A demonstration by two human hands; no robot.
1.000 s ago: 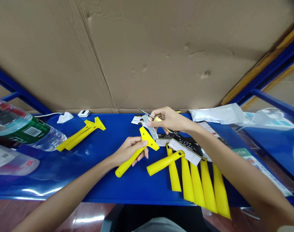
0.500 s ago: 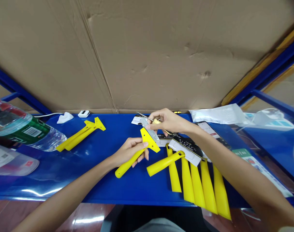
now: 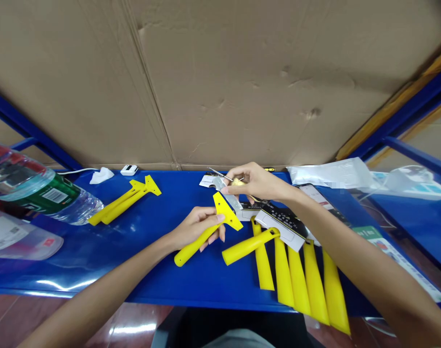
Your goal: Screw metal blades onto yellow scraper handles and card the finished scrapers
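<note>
My left hand is closed round the upper handle of a yellow T-shaped scraper, its flat head tilted toward the right. Two small holes show in that head. Just beyond it, my right hand pinches a grey metal plate close to the scraper head; whether the two touch I cannot tell. A screwdriver is also in the right hand, its thin shaft pointing up and left, most of its handle hidden by the fingers. Several yellow tubular handles lie to the right of the scraper, some under my right forearm.
Two more yellow scrapers lie at the left beside a large water bottle and a plastic container. Black-and-white cards, a phone and a white plastic packet are at the right. Cardboard stands behind the blue table.
The camera view has shifted slightly, so everything appears a little farther right. Both hands keep their holds, with hardly any movement relative to each other.
</note>
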